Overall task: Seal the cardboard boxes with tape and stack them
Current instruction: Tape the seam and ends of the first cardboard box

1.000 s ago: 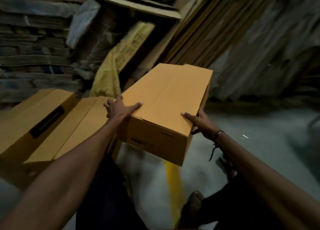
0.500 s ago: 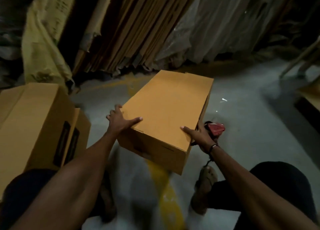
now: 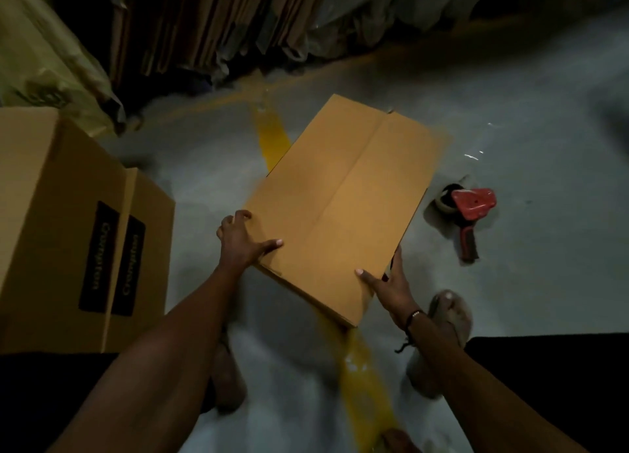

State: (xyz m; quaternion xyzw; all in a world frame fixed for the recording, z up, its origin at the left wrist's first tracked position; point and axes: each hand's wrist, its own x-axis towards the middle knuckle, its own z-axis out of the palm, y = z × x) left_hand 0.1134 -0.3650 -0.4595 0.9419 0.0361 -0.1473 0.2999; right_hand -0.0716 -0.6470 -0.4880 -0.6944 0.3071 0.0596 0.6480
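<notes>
A: What takes up most of the view?

B: A grey concrete floor [image 3: 510,299], with a yellow painted line [image 3: 272,142] running from twelve o'clock down toward six. Flat cardboard sheets [image 3: 190,23] lean upright along the top, from eleven to one o'clock.

A: And the boxes?

B: Two tall cardboard boxes [image 3: 51,214] stand side by side at nine o'clock, each with a black label on the side facing the camera. Near the centre, reaching toward one o'clock, is a long closed cardboard box [image 3: 343,197], its top flaps meeting in a seam down the middle. I see no tape on that seam. Whether the box rests on the floor or is held just above it, I cannot tell.

A: What are the hands doing?

B: The left hand [image 3: 241,241] grips the box's near left corner, thumb on top, fingers curled over the side. The right hand [image 3: 391,282] grips the near right corner, thumb on top, fingers along the side.

A: Anything smaller?

B: A red tape dispenser [image 3: 471,210] lies on the floor at three o'clock, just beside the box, apart from it. A sandalled foot [image 3: 449,311] shows at five o'clock.
</notes>
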